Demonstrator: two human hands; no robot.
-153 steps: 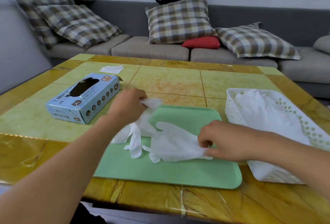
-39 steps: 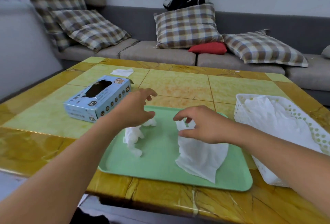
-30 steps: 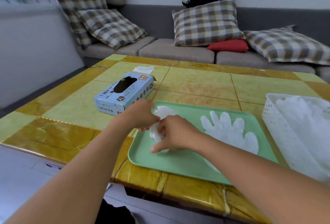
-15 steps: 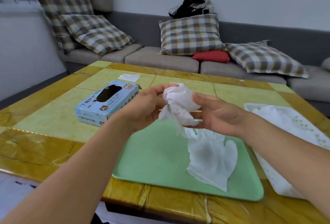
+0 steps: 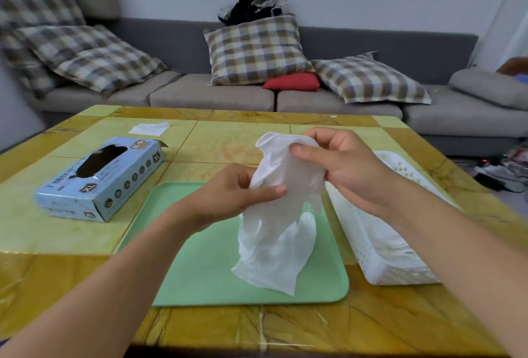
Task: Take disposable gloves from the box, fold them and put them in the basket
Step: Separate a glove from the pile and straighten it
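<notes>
— What's changed?
— The glove (image 5: 281, 183) hangs opened out now — no bunch — above the tray (image 5: 200, 266).
— Your hands?
— Your left hand (image 5: 228, 195) and right hand (image 5: 343, 163) both pinch it.

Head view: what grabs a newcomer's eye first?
The white glove held up at centre, pinched between the left hand and right hand above the green tray; another glove lies on the tray under it. Next, the blue glove box on the left of the yellow table and the white basket on the right.
</notes>
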